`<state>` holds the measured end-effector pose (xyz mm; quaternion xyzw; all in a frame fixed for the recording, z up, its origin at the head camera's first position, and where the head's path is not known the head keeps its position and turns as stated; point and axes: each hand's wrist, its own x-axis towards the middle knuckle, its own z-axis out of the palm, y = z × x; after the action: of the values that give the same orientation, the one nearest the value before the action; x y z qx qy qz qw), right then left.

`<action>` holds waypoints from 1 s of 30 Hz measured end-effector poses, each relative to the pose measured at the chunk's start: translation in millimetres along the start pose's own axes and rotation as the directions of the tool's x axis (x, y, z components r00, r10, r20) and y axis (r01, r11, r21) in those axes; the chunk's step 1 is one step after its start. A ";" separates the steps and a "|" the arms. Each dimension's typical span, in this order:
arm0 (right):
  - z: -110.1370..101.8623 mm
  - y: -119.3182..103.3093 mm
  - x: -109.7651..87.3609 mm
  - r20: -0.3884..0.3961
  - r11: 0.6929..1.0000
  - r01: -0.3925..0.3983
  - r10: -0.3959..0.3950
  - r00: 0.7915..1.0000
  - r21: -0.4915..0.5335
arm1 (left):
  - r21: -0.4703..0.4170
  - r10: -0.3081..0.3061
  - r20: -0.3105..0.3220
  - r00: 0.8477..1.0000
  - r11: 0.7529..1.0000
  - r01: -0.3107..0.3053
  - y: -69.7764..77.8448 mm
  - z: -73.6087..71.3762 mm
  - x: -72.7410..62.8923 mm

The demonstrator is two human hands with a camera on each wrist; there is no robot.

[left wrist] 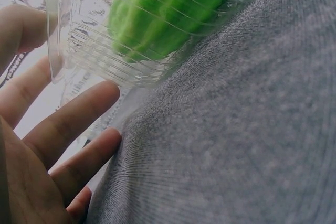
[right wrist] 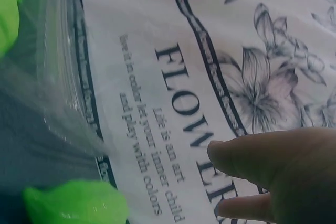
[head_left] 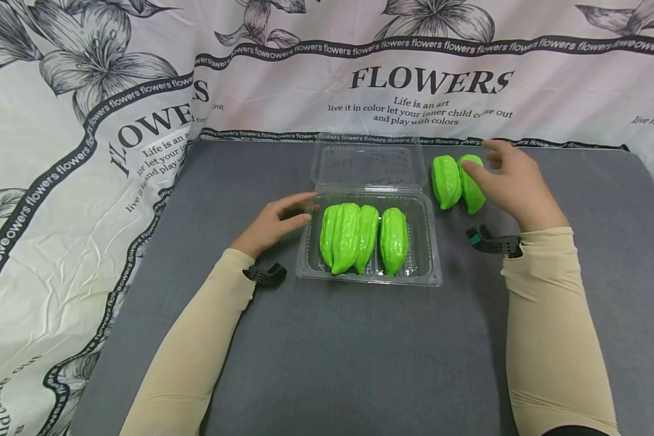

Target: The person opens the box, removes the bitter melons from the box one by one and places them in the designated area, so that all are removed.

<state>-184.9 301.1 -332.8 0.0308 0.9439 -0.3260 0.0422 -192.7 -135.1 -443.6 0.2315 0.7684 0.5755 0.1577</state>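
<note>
A clear plastic clamshell box [head_left: 425, 266] lies on the table with its lid [head_left: 367, 166] folded back. Several bright green, ridged, bitter-melon-like vegetables [head_left: 346, 239] lie in it, a gap before the rightmost one. My left hand [head_left: 275, 224] is at the box's left side, fingers spread, fingertips right at the rim; the left wrist view shows that hand [left wrist: 58, 135] beside the box wall. My right hand [head_left: 515, 184] hovers by two more green vegetables [head_left: 445, 181] right of the lid. Its thumb overlaps the right one [head_left: 472, 191], and its fingers are loosely bent with nothing in them.
The table [head_left: 360, 357] has a grey cloth cover. A white flower-printed curtain [head_left: 283, 91] hangs along its back and left side. Black bands [head_left: 493, 242] are on both wrists, over beige sleeves [head_left: 556, 327].
</note>
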 end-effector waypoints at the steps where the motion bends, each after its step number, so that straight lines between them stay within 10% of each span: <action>1: 1.6 -3.1 -0.7 0.004 1.000 0.006 -0.006 1.000 0.002 | 0.004 0.001 0.000 1.000 1.000 -0.001 -0.3 -0.2 0.2; 30: 37.9 -58.5 -19.2 0.143 0.980 0.197 -0.198 0.970 0.021 | -0.005 0.001 0.005 1.000 1.000 -0.001 -1.6 -1.3 0.7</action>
<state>-168.6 231.1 -324.8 -0.0868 0.9356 -0.3332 0.0775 -194.2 -136.2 -444.7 0.2331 0.7664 0.5768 0.1598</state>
